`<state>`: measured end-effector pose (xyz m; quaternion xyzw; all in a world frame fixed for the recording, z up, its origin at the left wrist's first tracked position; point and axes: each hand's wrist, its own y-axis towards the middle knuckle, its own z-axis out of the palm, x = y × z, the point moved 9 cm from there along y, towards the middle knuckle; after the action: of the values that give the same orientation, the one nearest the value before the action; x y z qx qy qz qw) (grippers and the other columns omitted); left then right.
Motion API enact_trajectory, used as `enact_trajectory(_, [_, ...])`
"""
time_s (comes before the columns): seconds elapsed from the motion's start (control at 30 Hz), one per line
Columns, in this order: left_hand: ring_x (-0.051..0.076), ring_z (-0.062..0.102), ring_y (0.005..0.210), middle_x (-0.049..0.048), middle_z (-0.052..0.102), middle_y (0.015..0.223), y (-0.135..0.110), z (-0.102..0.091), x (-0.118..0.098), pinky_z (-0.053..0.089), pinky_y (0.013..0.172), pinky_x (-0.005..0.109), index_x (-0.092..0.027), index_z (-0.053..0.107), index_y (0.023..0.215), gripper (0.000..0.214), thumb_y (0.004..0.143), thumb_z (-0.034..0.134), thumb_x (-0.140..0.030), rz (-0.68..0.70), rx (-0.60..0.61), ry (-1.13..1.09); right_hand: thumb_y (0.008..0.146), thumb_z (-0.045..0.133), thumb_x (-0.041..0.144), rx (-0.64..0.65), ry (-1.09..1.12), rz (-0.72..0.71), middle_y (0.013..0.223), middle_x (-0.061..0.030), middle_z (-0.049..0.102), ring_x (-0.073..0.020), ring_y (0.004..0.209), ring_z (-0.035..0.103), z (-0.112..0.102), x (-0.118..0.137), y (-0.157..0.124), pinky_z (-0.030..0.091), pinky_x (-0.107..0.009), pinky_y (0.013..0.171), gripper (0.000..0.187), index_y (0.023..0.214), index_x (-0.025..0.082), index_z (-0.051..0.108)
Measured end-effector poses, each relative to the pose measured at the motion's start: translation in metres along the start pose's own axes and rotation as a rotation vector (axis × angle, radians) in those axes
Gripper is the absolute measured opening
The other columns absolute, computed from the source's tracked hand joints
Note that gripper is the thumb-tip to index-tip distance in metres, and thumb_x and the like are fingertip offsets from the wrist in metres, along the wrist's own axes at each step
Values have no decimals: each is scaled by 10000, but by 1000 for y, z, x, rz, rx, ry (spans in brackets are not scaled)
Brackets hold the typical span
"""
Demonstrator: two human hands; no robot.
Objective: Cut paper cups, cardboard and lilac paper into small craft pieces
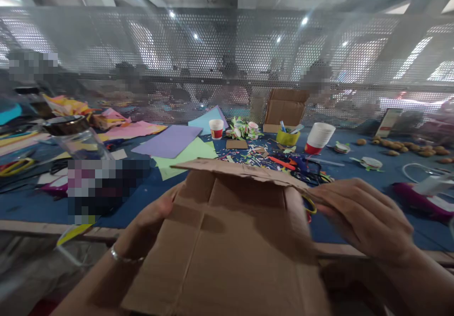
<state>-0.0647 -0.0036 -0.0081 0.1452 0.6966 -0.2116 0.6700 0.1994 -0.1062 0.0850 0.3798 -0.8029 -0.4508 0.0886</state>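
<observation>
I hold a large sheet of brown corrugated cardboard (pixel 230 240) low in front of me, its far edge folded over. My left hand (pixel 142 231), with a ring on one finger, grips the sheet's left edge from behind, thumb on top. My right hand (pixel 362 216) is closed on the right end of the folded flap, fingers pressed together along the fold. Yellow-handled scissors (pixel 310 206) show just past the flap beside my right hand.
On the blue table (pixel 354 235): purple (pixel 170 142), green (pixel 187 155) and pink (pixel 135 129) paper sheets, paper cups (pixel 216 129), stacked white cups (pixel 319 137), an open cardboard box (pixel 285 110), a yellow-green pot (pixel 287 137), paper scraps, cut cup pieces. A mesh screen (pixel 227 60) stands behind.
</observation>
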Motion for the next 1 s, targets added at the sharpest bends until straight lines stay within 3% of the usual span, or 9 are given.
enact_trajectory(0.1, [279, 740, 954, 73, 764, 1106, 4, -3, 6, 587, 801, 355, -271, 591, 1273, 756, 588, 881, -409, -69, 21, -110, 879, 633, 96, -40, 18, 241, 833, -5, 739, -221, 694, 693, -6, -22, -1, 554, -374, 658, 271, 1040, 310, 669])
enact_trajectory(0.17, [229, 739, 936, 62, 770, 1083, 10, -3, 5, 581, 808, 309, -249, 623, 1199, 584, 655, 832, -206, -125, 58, -147, 923, 601, 184, -57, -19, 437, 727, 4, 686, -204, 619, 656, -10, -41, -3, 518, -353, 613, 123, 897, 293, 651])
enact_trajectory(0.23, [223, 730, 976, 69, 773, 1079, 15, -1, -4, 576, 844, 300, -215, 657, 1140, 471, 689, 765, -131, -143, 97, -113, 947, 590, 306, -45, -66, 604, 682, 3, 670, -192, 585, 637, -13, -58, -5, 492, -332, 583, 130, 838, 267, 649])
enact_trajectory(0.4, [265, 746, 900, 34, 784, 1033, 19, -9, -49, 597, 774, 333, -264, 654, 1241, 595, 672, 681, -95, -193, 74, 101, 887, 644, 513, 126, -23, 672, 823, -21, 757, -214, 684, 683, -9, -82, 18, 500, -320, 590, 266, 895, 259, 722])
enact_trajectory(0.5, [279, 753, 845, 35, 790, 956, 23, -14, -79, 592, 689, 301, -269, 696, 1212, 573, 659, 709, -122, -151, 71, 206, 881, 629, 582, 367, 236, 740, 701, 1, 725, -199, 578, 648, 10, -92, 30, 450, -295, 469, 339, 884, 255, 720])
enact_trajectory(0.63, [294, 746, 950, 52, 786, 971, 31, -11, -106, 591, 813, 326, -253, 736, 1150, 466, 692, 772, -172, -46, 167, 299, 868, 691, 529, 511, 600, 830, 885, -36, 791, -242, 773, 745, 27, -94, 37, 570, -312, 596, 344, 1016, 222, 740])
enact_trajectory(0.73, [307, 741, 978, 47, 782, 975, 33, -14, -112, 586, 858, 366, -246, 729, 1156, 501, 673, 800, -131, -59, 218, 330, 867, 699, 524, 528, 747, 909, 935, -51, 801, -239, 810, 760, 37, -96, 33, 598, -312, 630, 355, 1063, 232, 748])
enact_trajectory(0.9, [339, 738, 981, 54, 785, 986, 28, -23, -102, 603, 762, 371, -250, 705, 1196, 660, 587, 808, -20, -236, 217, 267, 814, 752, 514, 573, 995, 1007, 924, -57, 796, -245, 839, 759, 62, -85, 19, 613, -336, 698, 334, 981, 226, 765])
enact_trajectory(1.0, [329, 738, 980, 72, 782, 1011, 22, -11, -98, 600, 742, 347, -232, 718, 1167, 573, 629, 802, -53, -291, 291, 260, 833, 737, 508, 527, 1054, 1016, 952, -40, 786, -240, 885, 744, 74, -76, 15, 599, -328, 724, 298, 940, 230, 751])
